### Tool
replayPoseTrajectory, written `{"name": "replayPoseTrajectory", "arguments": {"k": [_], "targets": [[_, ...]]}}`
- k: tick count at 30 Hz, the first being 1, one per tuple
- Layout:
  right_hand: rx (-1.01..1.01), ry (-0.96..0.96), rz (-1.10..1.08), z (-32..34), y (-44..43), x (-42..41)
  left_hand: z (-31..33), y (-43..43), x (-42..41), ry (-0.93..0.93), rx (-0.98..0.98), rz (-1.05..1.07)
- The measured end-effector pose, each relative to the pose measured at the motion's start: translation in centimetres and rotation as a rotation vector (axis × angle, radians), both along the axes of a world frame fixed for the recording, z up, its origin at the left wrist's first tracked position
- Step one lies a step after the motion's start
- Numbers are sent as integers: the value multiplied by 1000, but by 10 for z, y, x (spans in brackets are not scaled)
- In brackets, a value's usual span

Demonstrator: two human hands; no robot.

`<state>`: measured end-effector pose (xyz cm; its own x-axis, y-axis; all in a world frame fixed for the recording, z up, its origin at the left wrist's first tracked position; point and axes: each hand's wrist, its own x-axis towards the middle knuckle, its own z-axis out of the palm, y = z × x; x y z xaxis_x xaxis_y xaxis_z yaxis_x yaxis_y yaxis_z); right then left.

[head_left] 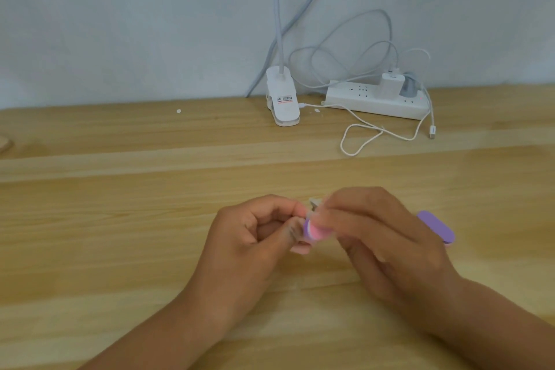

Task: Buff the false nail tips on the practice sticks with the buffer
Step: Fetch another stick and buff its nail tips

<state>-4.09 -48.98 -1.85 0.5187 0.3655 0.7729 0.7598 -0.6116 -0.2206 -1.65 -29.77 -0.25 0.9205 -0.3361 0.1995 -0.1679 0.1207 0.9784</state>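
My right hand [387, 237] grips a purple and pink buffer [437, 227] that runs through the fist; its pink end shows at the left, its purple end sticks out to the right. My left hand [255, 243] pinches a small clear practice stick with a false nail tip [313, 206] between thumb and fingers. The buffer's pink end lies against the tip, just where the two hands meet above the wooden table [120, 219]. Most of the stick is hidden by my fingers.
At the back of the table stand a white clip lamp base [282, 97] and a white power strip [378, 100] with chargers plugged in. A loose white cable [360, 141] trails forward from them. Two small white specks lie near the wall.
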Motion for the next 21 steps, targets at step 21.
{"name": "replayPoseTrajectory", "arguments": {"k": [21], "targets": [[46, -3, -102, 2, -1, 1, 3, 0, 2, 206, -91, -114]]}}
